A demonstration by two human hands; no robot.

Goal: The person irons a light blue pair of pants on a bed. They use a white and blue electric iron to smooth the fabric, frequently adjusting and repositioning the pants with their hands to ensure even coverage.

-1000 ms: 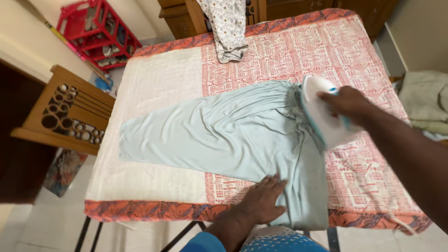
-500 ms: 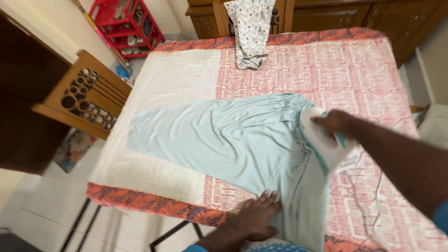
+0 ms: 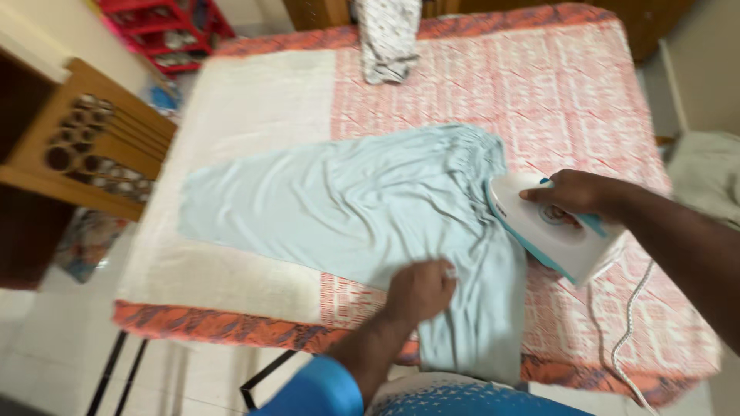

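Ironing is under way. The right hand (image 3: 574, 192) has its grip wrapped round the white-and-teal iron (image 3: 551, 227), at three o'clock on the bench (image 3: 254, 100). The left hand (image 3: 420, 289) bunches the pale-blue trousers (image 3: 347, 208), at six o'clock. Next calls for smoothing that fabric flat.
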